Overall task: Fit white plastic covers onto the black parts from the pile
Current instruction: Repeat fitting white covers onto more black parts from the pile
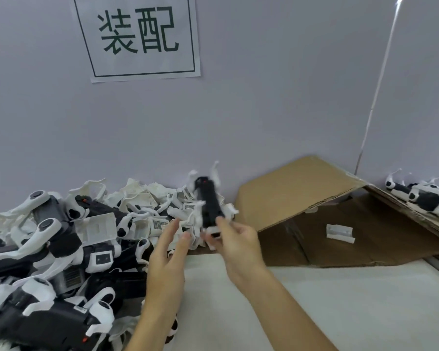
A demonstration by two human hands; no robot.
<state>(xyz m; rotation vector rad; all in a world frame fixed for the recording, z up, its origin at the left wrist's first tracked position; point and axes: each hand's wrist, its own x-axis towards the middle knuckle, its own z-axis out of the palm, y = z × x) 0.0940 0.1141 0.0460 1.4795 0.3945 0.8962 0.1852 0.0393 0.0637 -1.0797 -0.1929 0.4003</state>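
A big pile (61,249) of black parts and white plastic covers fills the left of the table up to the wall. My right hand (235,239) grips the lower end of a long black part (209,206), blurred, held upright above the pile's right edge, with white pieces around it. My left hand (169,252) is beside it, fingers straight and spread, holding nothing, hovering over the pile's edge. One loose white cover (340,232) lies on the cardboard to the right.
A flattened brown cardboard box (302,198) leans against the wall at right. Several black-and-white parts (426,198) lie on its far right edge. A white sheet (314,300) covers the table in front. A paper sign (137,36) hangs on the grey wall.
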